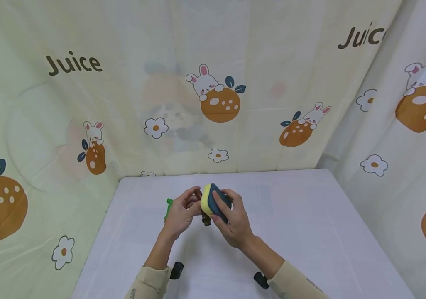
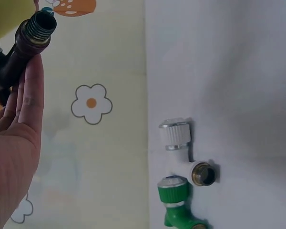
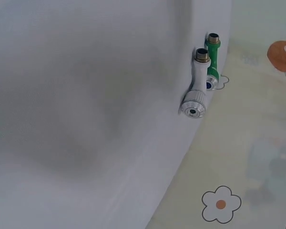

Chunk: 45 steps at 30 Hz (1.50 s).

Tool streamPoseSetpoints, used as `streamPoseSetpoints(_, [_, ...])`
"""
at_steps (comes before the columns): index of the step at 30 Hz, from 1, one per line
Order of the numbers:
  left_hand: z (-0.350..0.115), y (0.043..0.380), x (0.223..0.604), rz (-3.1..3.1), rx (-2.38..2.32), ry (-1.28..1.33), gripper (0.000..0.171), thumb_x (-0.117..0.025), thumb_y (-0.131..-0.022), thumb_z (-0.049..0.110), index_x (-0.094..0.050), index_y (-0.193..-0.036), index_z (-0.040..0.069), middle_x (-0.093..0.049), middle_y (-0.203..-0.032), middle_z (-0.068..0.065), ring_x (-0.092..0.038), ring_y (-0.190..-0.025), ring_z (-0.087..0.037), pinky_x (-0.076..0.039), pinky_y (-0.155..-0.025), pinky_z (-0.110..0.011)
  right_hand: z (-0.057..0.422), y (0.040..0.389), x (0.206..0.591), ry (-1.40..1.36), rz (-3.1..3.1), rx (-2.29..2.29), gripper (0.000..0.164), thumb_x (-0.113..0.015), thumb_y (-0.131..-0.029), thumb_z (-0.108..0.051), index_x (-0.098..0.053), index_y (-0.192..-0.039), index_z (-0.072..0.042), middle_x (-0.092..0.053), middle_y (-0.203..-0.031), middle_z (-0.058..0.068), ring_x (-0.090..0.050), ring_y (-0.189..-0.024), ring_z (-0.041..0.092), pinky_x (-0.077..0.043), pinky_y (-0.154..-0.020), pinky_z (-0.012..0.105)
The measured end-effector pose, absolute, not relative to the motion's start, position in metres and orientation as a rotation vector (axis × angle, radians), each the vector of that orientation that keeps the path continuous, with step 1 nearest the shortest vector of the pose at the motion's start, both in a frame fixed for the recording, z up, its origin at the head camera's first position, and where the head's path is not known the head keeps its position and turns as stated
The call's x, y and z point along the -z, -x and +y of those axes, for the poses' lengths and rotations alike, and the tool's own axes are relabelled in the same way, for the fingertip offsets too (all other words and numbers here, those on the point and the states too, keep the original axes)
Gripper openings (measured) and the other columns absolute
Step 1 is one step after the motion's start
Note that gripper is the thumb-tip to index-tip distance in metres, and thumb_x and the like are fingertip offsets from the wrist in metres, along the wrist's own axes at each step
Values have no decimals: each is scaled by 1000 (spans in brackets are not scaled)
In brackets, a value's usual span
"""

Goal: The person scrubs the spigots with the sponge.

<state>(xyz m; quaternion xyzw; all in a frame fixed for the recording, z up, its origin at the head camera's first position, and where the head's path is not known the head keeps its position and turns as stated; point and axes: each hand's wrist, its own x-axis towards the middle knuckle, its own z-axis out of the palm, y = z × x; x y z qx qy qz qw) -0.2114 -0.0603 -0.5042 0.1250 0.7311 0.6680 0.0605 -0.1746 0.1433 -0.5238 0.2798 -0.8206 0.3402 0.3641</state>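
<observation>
Over the table, my left hand (image 1: 181,212) grips a dark brown tap fitting (image 1: 206,220), its fingers and thumb curled about it. The fitting's open threaded end (image 2: 39,26) shows up close in the left wrist view, with the fingers along its underside. My right hand (image 1: 236,222) holds a sponge (image 1: 206,200), yellow on one layer and dark blue on the other. The yellow face is turned toward the fitting and overlaps its upper part in the head view. Neither hand shows in the right wrist view.
A white tap fitting (image 2: 180,155) with a ribbed knob lies on the table (image 1: 291,216), beside a green one (image 2: 174,193). Both are near the table's edge in the wrist views. Printed curtains (image 1: 265,41) hang behind and at both sides.
</observation>
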Motion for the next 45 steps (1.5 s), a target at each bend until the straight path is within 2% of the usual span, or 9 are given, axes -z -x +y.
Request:
streamPoseSetpoints(5, [-62,210,503,2191,-2058,-425,50,-64,-104,37,-56,-148,14,-72,-116,-12,-73,-105,-22,-64,-86,-36,145,175,524,-668,-2144,-869,62,-38,-110,-54,-48,-156,-15,-41,-146,22,-47,-130,33,-61,-92,48])
streamPoseSetpoints(15, [-61,211,503,2218,-2197,-421,37,-69,-101,25,-65,-137,17,-72,-97,-3,-72,-91,-17,-63,-82,-33,144,176,526,-643,-2148,-910,60,-39,-110,-52,-43,-159,-17,-40,-145,21,-49,-125,32,-61,-87,44])
streamPoseSetpoints(18, [-60,211,503,2223,-2225,-425,36,-69,-101,23,-66,-137,18,-71,-96,-2,-71,-92,-17,-63,-83,-32,143,176,526,-628,-2162,-948,58,-47,-109,-44,-42,-160,-17,-40,-145,21,-50,-122,30,-59,-85,41])
streamPoseSetpoints(24, [-59,210,501,2234,-2202,-487,47,-73,-99,22,-61,-145,25,-68,-104,-5,-66,-92,-19,-60,-82,-27,140,176,524,-563,-2184,-1093,66,-62,-98,-19,-41,-161,-16,-40,-144,20,-50,-113,24,-55,-80,35])
streamPoseSetpoints(29, [-59,207,495,2254,-2115,-540,78,-86,-87,16,-48,-155,23,-69,-111,-10,-68,-92,-21,-60,-85,-25,141,177,521,-490,-2180,-1174,65,-61,-99,-18,-41,-161,-18,-42,-141,19,-51,-108,22,-54,-75,32])
streamPoseSetpoints(32, [-56,206,493,2397,-2037,-551,85,-87,-85,14,-44,-158,16,-64,-124,-10,-67,-89,-18,-61,-81,-24,141,177,522,-483,-2180,-1168,66,-62,-98,-18,-41,-161,-18,-42,-140,19,-51,-107,22,-55,-75,32])
streamPoseSetpoints(37, [-51,205,492,2675,-1929,-548,88,-88,-84,12,-40,-159,8,-42,-151,-9,-66,-87,-14,-61,-75,-20,141,177,523,-470,-2199,-1183,68,-62,-99,-19,-39,-162,-20,-41,-141,19,-51,-107,21,-54,-74,30])
streamPoseSetpoints(40, [-50,205,492,2741,-1913,-609,84,-88,-84,10,-45,-156,7,-47,-149,-10,-69,-85,-16,-62,-73,-21,141,178,523,-471,-2195,-1186,67,-62,-99,-19,-39,-162,-20,-41,-140,19,-50,-107,21,-53,-74,31])
streamPoseSetpoints(45, [-50,206,492,2796,-1881,-740,59,-85,-84,5,-65,-140,7,-57,-139,-11,-75,-90,-22,-63,-73,-24,141,179,525,-487,-2197,-1155,66,-63,-99,-21,-41,-161,-21,-41,-140,19,-51,-108,22,-53,-76,33])
